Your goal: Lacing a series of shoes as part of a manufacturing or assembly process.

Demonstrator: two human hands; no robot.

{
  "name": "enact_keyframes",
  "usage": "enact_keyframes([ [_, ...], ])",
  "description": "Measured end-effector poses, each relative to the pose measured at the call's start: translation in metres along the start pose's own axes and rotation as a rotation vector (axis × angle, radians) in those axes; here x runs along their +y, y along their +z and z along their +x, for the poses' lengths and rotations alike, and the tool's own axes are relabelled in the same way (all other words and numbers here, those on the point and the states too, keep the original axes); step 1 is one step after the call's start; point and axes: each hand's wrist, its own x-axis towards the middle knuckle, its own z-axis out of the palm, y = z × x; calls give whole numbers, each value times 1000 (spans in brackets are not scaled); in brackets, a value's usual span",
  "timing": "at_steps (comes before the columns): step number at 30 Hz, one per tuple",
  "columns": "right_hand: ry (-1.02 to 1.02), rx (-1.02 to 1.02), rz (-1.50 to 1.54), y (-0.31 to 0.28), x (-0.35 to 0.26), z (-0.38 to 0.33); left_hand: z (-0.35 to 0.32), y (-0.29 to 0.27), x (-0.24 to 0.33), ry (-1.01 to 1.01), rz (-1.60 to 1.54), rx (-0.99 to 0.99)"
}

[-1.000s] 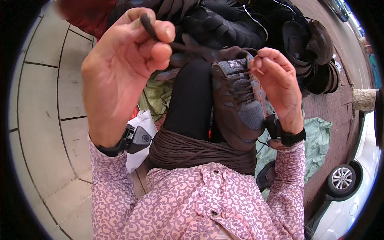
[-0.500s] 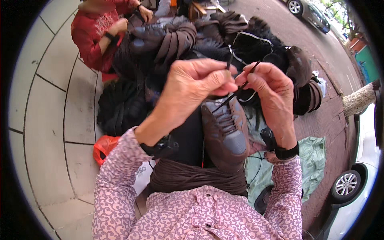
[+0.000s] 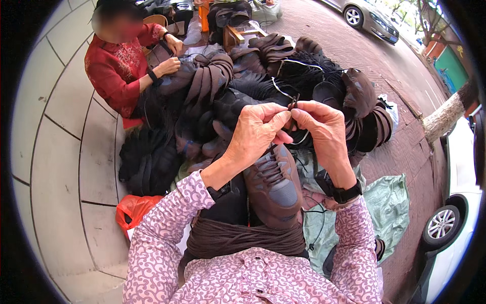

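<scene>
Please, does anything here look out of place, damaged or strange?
Nothing looks damaged or spilled. The left hand and right hand pinch a dark lace above the brown shoe on the lap. The pile of shoe uppers is untidy, nothing more.

Pale paving slabs [image 3: 61, 167] fill the left; red brick pavement [image 3: 354, 50] runs upper right, with a tree trunk [image 3: 448, 114] and parked cars [image 3: 367, 17] in daylight.

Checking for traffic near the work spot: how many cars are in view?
2, both only partly shown: a grey car at the top edge on the brick street, and a white car at the lower right, its wheel showing. Others may be hidden.
</scene>
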Motion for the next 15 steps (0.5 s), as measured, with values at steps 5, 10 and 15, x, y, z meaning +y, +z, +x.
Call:
enact_keyframes([
  [5, 125, -53, 163, -7, -2, 2, 4, -1, 3, 18, 84, -80],
  [10, 178, -29, 259, -9, -2, 2, 1, -3, -2, -33, -9, -149],
  [15, 199, -2, 386, -12, 4, 2, -5, -3, -8, -39, 124, -60],
])
